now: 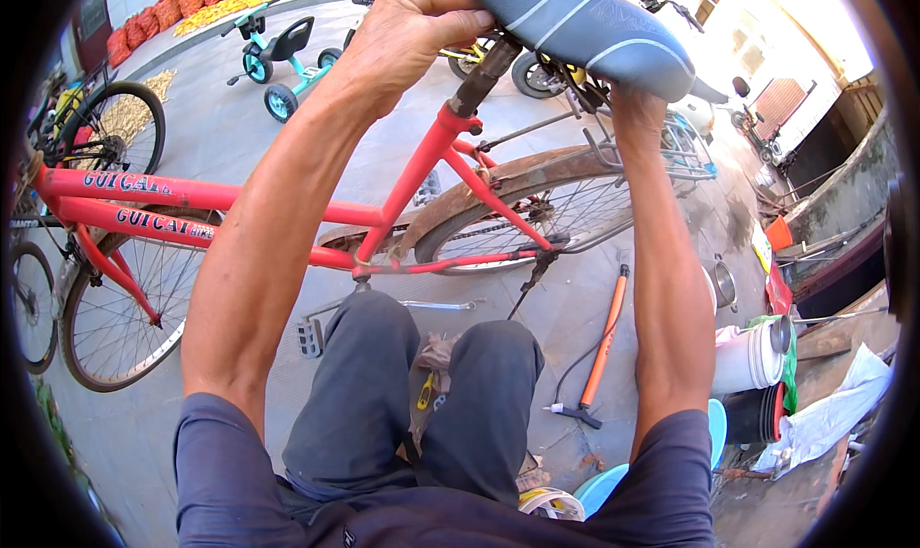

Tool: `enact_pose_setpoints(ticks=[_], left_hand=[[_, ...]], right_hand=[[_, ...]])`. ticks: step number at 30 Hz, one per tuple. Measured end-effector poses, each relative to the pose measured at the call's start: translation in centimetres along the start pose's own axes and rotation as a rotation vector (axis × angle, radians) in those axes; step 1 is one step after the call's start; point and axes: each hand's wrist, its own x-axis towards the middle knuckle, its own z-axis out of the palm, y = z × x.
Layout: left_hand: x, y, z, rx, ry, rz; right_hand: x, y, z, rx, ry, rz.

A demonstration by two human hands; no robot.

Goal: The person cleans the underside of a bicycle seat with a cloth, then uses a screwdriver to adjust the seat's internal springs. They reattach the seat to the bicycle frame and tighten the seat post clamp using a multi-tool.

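A dark grey-blue bicycle saddle (585, 26) with pale stripes sits at the top, over the seat post (479, 83) of a red bicycle (426, 155) with a rusty rear mudguard (508, 179). My left hand (417, 33) is closed on the saddle's left end, thumb and fingers pressed at its edge near the top of the post. My right hand (637, 117) is under the saddle's right end, its fingers hidden behind the padding, so what exactly they grip there is unclear.
An orange pump (604, 337) with a hose, a spanner (436, 305) and a yellow-handled tool (425, 390) lie on the paving (249, 347). Buckets (757, 356) and basins stand at the right. A turquoise tricycle (280, 102), another bicycle (115, 126) and red sacks (165, 13) are behind.
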Motion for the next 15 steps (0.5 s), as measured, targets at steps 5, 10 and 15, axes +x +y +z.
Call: enact_pose_setpoints(ticks=[5,10,15], left_hand=[[-0.3,-0.3,-0.3,0.097,0.048,0.013],[-0.3,0.0,-0.3,0.055,0.046,0.040],[-0.3,1.4,0.6,-0.015,-0.046,0.035]], right_hand=[[1.2,-3.3,-1.0,-0.526,-0.151,-0.152],[1.8,-4.1,-3.1,-0.366,-0.330,0.049],[1.0,-6.4,-4.6,0.078,-0.433,0.236]])
